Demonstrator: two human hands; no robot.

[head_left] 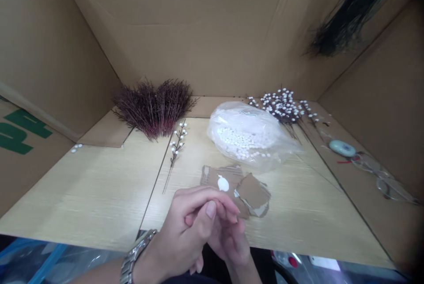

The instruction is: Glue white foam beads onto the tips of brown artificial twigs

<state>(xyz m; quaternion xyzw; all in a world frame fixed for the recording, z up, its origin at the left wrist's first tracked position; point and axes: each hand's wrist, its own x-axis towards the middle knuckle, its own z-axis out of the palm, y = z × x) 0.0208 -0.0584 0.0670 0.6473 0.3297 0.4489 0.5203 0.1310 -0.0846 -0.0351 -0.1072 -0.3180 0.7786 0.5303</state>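
At the front of the table my left hand [192, 226], a metal watch [134, 255] on its wrist, is curled over the fingers of my right hand [233, 240]. The two hands touch, and the right fingers are mostly hidden; anything small between them cannot be made out. Just beyond them lie torn cardboard pieces [253, 193] with a white blob [223, 183] that looks like glue. To the left, a single brown stem [174, 153] with white berries lies flat. A clear plastic bag [274, 142] of small white beads rests behind the cardboard.
Bare dark-red stems [155, 107] lie bunched at the back left. White-berried stems [281, 105] are piled at the back right. Along the right side are a pale green oval object [342, 148] and eyeglasses [384, 178]. Cardboard walls [212, 45] enclose the table; dark strands [347, 23] hang upper right.
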